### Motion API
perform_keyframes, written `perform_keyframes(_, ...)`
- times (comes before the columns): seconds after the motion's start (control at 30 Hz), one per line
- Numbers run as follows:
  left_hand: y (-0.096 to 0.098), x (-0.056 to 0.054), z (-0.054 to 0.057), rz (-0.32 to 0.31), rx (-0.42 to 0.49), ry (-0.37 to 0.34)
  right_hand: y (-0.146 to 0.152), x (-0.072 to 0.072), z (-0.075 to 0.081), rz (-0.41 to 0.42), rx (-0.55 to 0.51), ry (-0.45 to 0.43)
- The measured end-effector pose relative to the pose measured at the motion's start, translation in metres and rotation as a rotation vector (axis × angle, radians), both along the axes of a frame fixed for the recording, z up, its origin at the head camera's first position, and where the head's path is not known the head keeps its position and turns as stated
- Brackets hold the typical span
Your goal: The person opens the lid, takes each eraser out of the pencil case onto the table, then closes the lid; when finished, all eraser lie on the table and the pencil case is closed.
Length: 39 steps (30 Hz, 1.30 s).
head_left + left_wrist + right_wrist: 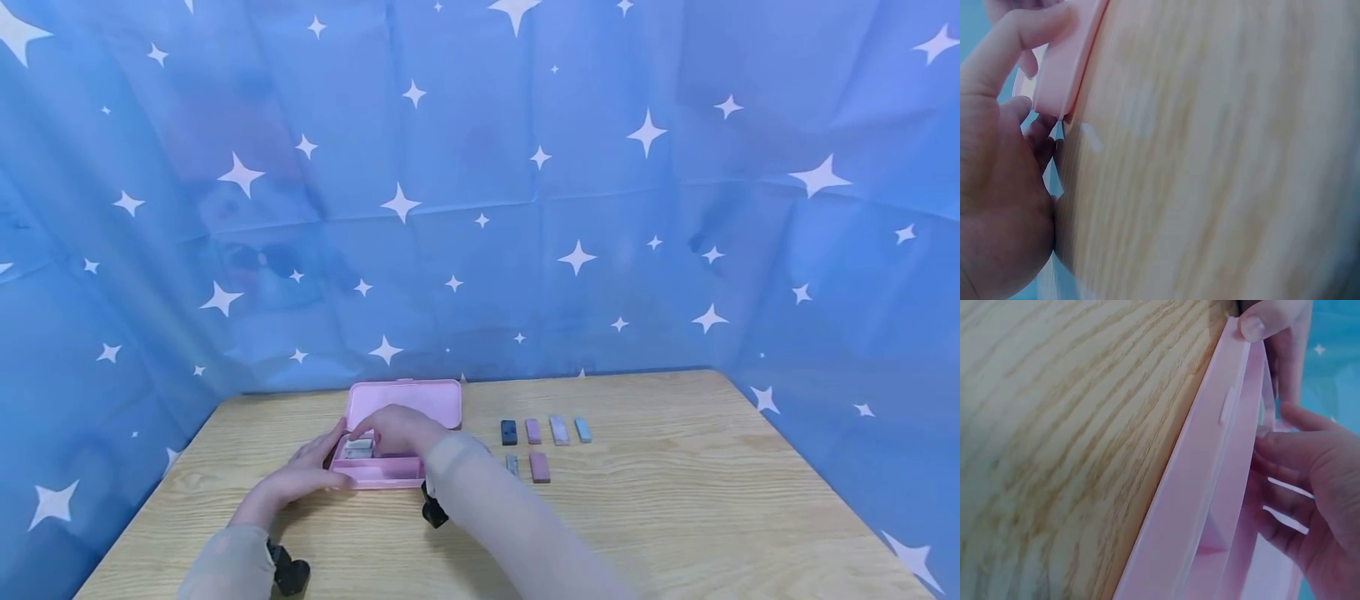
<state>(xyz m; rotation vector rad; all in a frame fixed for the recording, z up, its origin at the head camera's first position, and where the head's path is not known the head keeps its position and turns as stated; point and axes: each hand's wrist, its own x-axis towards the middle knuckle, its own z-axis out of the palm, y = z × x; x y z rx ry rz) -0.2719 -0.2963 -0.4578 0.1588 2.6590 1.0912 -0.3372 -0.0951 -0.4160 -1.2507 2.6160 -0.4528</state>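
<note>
– Where is the pink box [386, 473] placed?
– On the far left of the table [675, 475], lid [427, 397] opened, left end gripped by the left hand [300, 475]
– And the right hand [397, 427]?
– It is held at the far compartment, beside pale blocks [358, 449]; whether anything is pinched cannot be told
– To the right?
– Six small blocks [540, 467] are seen

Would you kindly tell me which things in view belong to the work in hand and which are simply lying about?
Likely the work:
- open pink box
- left hand, holding its side
- right hand, over it
- pale blocks inside

Lying apart:
- six small blocks, untouched, perhaps related
- starry cloth behind
</note>
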Motion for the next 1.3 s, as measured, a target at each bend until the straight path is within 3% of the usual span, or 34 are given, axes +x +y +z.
perform_keyframes(0.4,0.002,-0.002,0.001,0.003,0.015,-0.016,-0.008,-0.002,-0.003,0.024,0.157,0.032)
perform_keyframes(0.9,0.002,-0.003,0.002,-0.012,0.019,-0.003,-0.013,-0.001,-0.004,-0.002,0.243,0.050)
perform_keyframes(1.3,0.000,0.000,0.004,-0.002,0.021,-0.019,-0.008,-0.001,0.001,0.048,0.200,0.087)
